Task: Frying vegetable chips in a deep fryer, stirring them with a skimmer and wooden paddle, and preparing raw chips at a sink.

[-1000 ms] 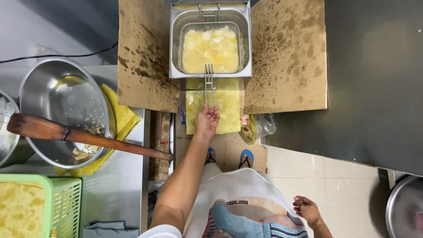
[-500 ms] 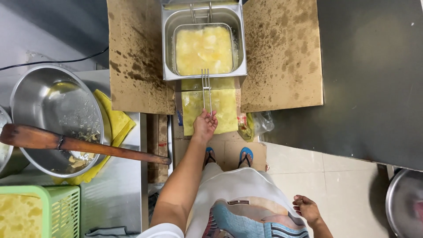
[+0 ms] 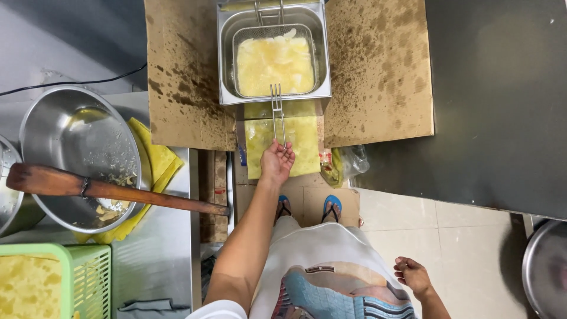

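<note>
A: Where is the left hand [image 3: 277, 160]?

B: Near the middle of the view, arm stretched toward twelve o'clock. The palm faces up, the fingers loosely curled under the end of the wire handle [image 3: 276, 112] of the fryer basket [image 3: 275, 35]. It cups the handle rather than clenching it; I cannot tell whether it carries any weight.

A: And the basket?

B: At twelve o'clock, sitting inside the steel deep fryer [image 3: 227, 65], full of pale yellow sliced pieces in oil. Its handle runs toward six o'clock over the fryer's front rim.

A: The right hand [image 3: 412, 275]?

B: Down at five o'clock, hanging by the person's side, fingers half curled, holding nothing.

A: What surrounds the fryer?

B: Oil-spattered cardboard sheets [image 3: 378, 71] at its three and nine o'clock. Over at nine o'clock of the view a large steel bowl [image 3: 71, 136] rests on a yellow cloth [image 3: 156, 159], with a wooden paddle [image 3: 112, 190] laid across its rim. At seven o'clock stands a green plastic basket [image 3: 88, 272] with more yellow slices.
</note>
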